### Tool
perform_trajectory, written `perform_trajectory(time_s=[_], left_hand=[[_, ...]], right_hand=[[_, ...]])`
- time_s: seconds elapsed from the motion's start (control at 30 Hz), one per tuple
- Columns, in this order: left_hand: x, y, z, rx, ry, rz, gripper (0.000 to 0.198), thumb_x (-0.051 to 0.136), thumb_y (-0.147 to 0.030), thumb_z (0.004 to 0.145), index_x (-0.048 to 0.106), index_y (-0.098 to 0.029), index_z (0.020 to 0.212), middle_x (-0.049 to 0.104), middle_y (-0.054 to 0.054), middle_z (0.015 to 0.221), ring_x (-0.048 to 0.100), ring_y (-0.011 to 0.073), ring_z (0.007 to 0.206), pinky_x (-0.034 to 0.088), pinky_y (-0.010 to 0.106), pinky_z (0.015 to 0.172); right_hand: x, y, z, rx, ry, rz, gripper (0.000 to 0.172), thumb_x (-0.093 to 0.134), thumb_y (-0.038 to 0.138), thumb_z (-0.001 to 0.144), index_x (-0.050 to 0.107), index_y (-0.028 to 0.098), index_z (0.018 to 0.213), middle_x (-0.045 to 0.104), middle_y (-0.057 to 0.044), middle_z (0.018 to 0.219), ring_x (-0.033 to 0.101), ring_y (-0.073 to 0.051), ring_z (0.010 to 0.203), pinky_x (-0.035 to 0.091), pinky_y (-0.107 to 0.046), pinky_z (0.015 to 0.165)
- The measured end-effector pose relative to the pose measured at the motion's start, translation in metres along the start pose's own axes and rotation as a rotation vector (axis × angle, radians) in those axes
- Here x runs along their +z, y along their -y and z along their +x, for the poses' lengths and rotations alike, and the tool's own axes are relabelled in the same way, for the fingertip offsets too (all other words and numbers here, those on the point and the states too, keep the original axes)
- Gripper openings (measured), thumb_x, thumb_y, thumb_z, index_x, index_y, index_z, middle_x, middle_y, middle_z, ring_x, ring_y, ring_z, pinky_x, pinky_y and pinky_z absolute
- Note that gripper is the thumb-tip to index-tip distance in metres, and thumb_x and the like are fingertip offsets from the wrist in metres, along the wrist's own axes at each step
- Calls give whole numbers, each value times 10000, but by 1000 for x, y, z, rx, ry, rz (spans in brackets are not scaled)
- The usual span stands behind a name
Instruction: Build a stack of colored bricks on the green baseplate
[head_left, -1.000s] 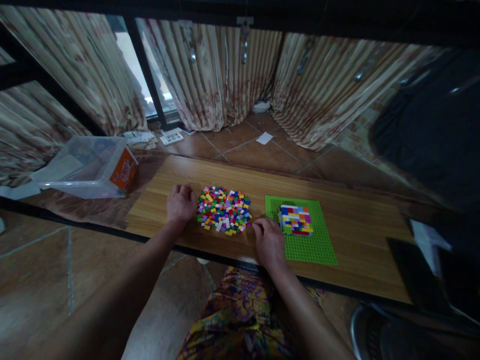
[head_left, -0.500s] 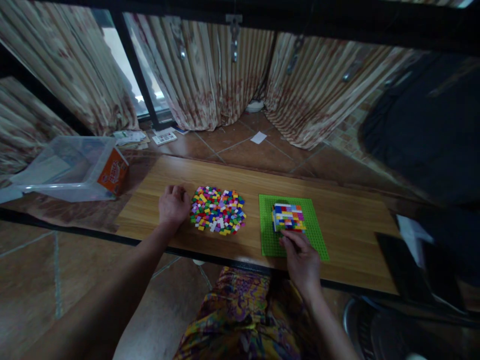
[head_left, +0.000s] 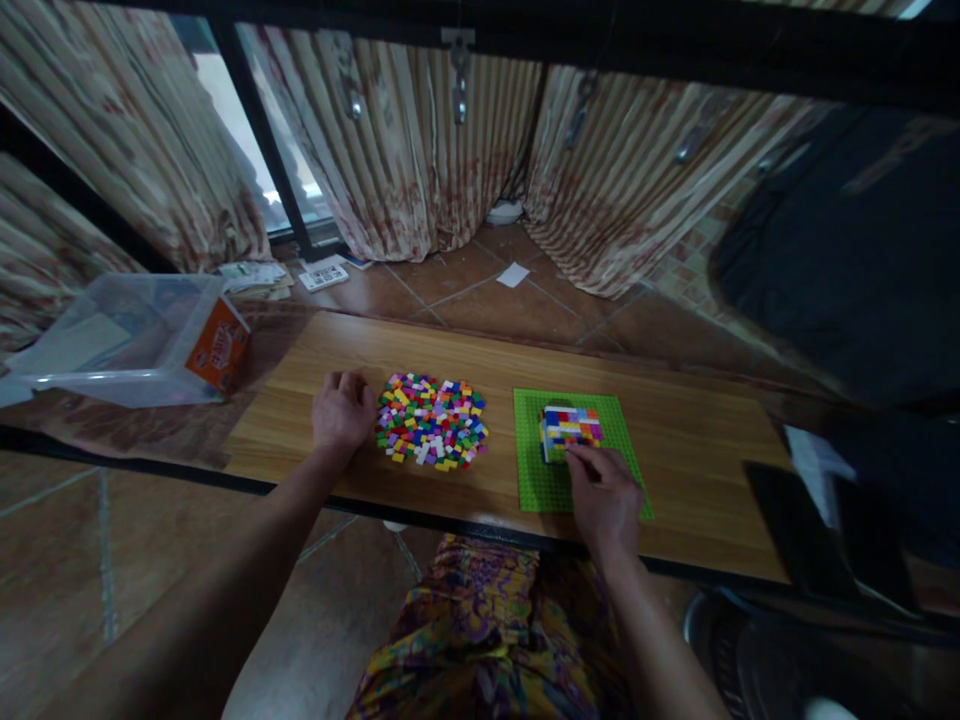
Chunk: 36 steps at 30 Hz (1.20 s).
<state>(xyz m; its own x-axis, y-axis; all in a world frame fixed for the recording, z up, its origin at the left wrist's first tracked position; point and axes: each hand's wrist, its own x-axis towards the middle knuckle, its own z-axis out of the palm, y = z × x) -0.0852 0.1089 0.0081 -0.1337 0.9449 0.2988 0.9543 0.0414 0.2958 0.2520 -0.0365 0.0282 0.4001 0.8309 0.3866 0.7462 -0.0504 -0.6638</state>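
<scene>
Colourful toy building bricks (head_left: 431, 420) lie in a loose pile on the wooden table. Just left of that pile my left hand (head_left: 343, 412) rests with curled, closed fingers; what they may hold is hidden. A green baseplate (head_left: 531, 485) lies to the right of the pile. On it stands a block built of many-coloured bricks (head_left: 568, 422), with white, blue, red, yellow and orange on top. The pinched thumb and fingers of my right hand (head_left: 607, 500) touch its near edge. Whatever is between those fingertips is too small to make out, and the hand covers the block's near right corner.
At the left end stands a clear plastic box (head_left: 142, 350) with an orange label. The wooden tabletop (head_left: 705, 470) extends right, where a dark flat object (head_left: 795, 520) lies. Papers (head_left: 255, 278) lie beyond the box. Striped curtains (head_left: 420, 160) hang behind.
My right hand has moved slightly up from the baseplate in front of the block onto its near edge. My left hand stays beside the pile. The whole view has shifted a little.
</scene>
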Motion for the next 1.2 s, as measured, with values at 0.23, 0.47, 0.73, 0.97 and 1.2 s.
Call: perform_trajectory(time_s=[0.23,0.47,0.73,0.97,1.2], left_hand=[[0,0,0,4,-1,-7,287,443,-312,847,646,-163,986,604,128,1034,595,259,930,454,373,822],[-1,0,0,-4,3,-18,273,455,-307,839,645,-165,975,606,129,1058,596,255,913,457,372,808],[0,0,0,15,-18,-6,288,441,-313,846,651,-163,973,611,126,1039,600,254,905,457,366,796],[0,0,0,14,-17,0,295,441,-311,847,651,-164,993,614,126,1054,601,249,895,458,360,791],[-2,-2,-1,9,-12,0,286,451,-307,843,648,-165,994,609,129,1057,596,254,920,455,366,803]], right_hand=[[1,0,2,135,-91,1,318,635,473,799,703,170,868,654,-71,821,596,-194,703,470,-333,688],[1,3,1,268,-136,-105,405,667,527,736,645,147,873,649,-92,852,562,-210,702,428,-339,682],[2,6,2,303,-72,-64,286,641,466,764,624,182,729,651,-52,725,572,-204,669,401,-312,655],[1,-1,0,371,-71,88,342,678,517,728,655,176,715,670,-47,686,600,-199,646,433,-309,649],[-1,-16,-11,360,-94,163,387,655,550,748,693,167,785,714,-90,800,649,-224,738,478,-340,728]])
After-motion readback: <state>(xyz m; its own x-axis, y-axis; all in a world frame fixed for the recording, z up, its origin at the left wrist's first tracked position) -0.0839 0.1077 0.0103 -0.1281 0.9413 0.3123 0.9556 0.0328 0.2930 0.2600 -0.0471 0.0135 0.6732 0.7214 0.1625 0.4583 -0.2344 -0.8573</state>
